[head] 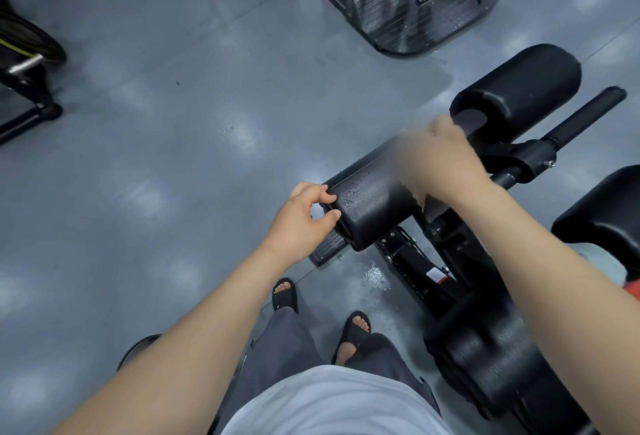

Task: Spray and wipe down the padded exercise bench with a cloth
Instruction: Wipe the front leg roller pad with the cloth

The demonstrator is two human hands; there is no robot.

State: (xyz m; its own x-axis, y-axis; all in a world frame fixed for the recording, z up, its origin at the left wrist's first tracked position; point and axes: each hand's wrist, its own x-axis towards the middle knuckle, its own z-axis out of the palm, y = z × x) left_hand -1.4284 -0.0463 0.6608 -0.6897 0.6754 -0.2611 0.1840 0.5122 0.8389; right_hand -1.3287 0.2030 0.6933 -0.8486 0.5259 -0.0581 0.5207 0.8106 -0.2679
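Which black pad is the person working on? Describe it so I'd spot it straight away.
Find the black bench frame right of the grey floor. The pad sits at mid-picture, between the left hand and the blurred right hand. Unlike the other black pads, it has both hands on it and droplets near its end.

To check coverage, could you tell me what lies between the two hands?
In the head view, only droplet-speckled pad between left hand and right hand.
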